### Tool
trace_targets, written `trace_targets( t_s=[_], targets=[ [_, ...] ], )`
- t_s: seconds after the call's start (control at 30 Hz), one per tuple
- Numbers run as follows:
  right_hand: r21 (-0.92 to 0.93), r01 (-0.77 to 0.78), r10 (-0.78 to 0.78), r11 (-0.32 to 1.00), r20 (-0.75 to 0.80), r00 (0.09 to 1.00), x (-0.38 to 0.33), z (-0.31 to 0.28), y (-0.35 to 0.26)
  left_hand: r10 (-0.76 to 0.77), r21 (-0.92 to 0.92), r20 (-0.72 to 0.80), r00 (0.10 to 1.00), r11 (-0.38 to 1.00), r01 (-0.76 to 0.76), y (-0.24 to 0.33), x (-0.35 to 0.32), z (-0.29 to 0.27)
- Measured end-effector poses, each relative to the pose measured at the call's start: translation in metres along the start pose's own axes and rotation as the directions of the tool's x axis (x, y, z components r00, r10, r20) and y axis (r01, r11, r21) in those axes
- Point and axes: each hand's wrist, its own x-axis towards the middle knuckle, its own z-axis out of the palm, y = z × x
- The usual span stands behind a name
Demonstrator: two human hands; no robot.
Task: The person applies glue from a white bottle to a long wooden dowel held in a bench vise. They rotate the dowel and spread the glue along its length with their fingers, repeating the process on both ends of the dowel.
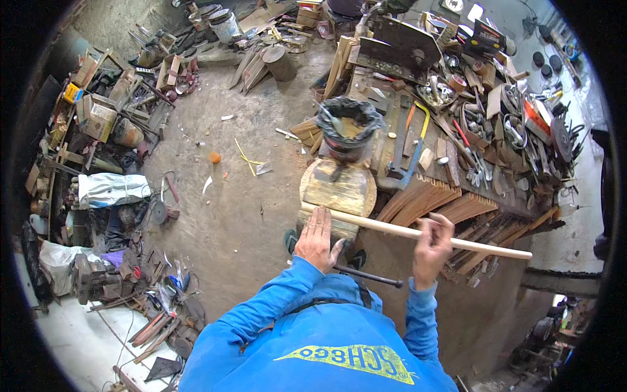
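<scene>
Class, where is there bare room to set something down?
The widest bare patch is the floor between the clutter at left and the round wooden top; small scraps dot its upper part. It is crowded in that clutter and among the piled tools at upper right.

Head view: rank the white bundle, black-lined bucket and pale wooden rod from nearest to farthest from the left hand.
1. Pale wooden rod: touching, under the fingers of the left hand, extending right.
2. Black-lined bucket: ahead, slightly right.
3. White bundle: farthest, well off to the left among the clutter.
</scene>
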Motion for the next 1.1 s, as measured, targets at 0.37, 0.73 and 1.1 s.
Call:
trace_targets(
  t_s=[0.37, 0.73, 1.1],
  targets=[
    [-0.457, 0.530, -0.412, 0.715, 0.338, 0.847, 0.124, 0.202, -0.028, -0.570, 0.050, 0.257, 0.780, 0.814, 0.579, -0.253, -0.082, 0.011],
    [-0.573, 0.582, -0.133, 0.577, 0.637, 0.759, 0.175, 0.244, -0.007, -0.676, -0.133, 0.251, 0.692, 0.685, 0.717, -0.304, -0.124, 0.032],
    [0.310, -0.057, -0.238, 0.949, 0.824, 0.514, 0.076, 0.159, -0.110, -0.135, -0.888, -0.343, 0.930, 0.369, -0.274, -0.059, 0.124, -0.165]
  ],
)
